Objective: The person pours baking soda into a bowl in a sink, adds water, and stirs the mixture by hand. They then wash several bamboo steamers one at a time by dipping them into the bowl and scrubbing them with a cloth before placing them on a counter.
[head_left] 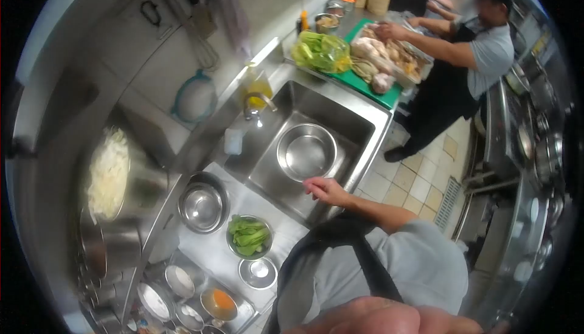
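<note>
My right hand (327, 192) is over the near side of the steel sink (274, 182), with its fingers curled in and nothing showing in them. Its fingertips come right at the rim of a round metal bowl (307, 151) that sits on the sink floor. Above the bowl, a tap (260, 100) reaches out from the back wall. My left hand is out of view. On the steel counter beside the sink stands a bowl of green leafy vegetables (248, 237), with a small metal bowl (258, 272) next to it and stacked metal bowls (203, 205) farther back.
A co-worker (480, 42) handles raw poultry (372, 51) at a green board (365, 85). Bagged greens (319, 50) lie beside the board. Containers of ingredients (219, 303) fill the lower left, below a large pot of pale shreds (109, 176). A strainer (196, 98) hangs on the wall.
</note>
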Motion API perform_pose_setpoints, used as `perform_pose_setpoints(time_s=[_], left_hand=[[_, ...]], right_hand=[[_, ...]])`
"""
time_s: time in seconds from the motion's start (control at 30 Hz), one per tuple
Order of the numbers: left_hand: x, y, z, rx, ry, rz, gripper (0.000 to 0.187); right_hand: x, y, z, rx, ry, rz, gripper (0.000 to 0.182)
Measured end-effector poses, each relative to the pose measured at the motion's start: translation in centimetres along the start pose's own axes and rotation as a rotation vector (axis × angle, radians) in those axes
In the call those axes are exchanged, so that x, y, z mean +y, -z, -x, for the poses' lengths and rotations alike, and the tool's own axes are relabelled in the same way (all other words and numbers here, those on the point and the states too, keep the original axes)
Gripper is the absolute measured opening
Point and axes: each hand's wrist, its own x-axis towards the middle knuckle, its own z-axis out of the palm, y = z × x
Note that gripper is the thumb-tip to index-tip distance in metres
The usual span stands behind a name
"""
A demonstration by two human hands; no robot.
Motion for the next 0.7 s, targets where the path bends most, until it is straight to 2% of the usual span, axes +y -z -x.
perform_pose_setpoints(time_s=[0.33,0.53,0.7], left_hand=[[5.5,-0.5,16.9,-0.188,0.041,0.233,0.077],[7.6,0.5,22.8,-0.296,0.077,0.341,0.076],[7.1,2.4,26.3,-0.353,0.115,0.385,0.076]], right_hand=[[0.2,0.8,0.4,-0.007,0.009,0.057,0.028],[1.1,1.2,0.0,-0.012,0.046,0.037,0.030],[1.4,1.0,0.0,-0.047,0.076,0.034,0.030]])
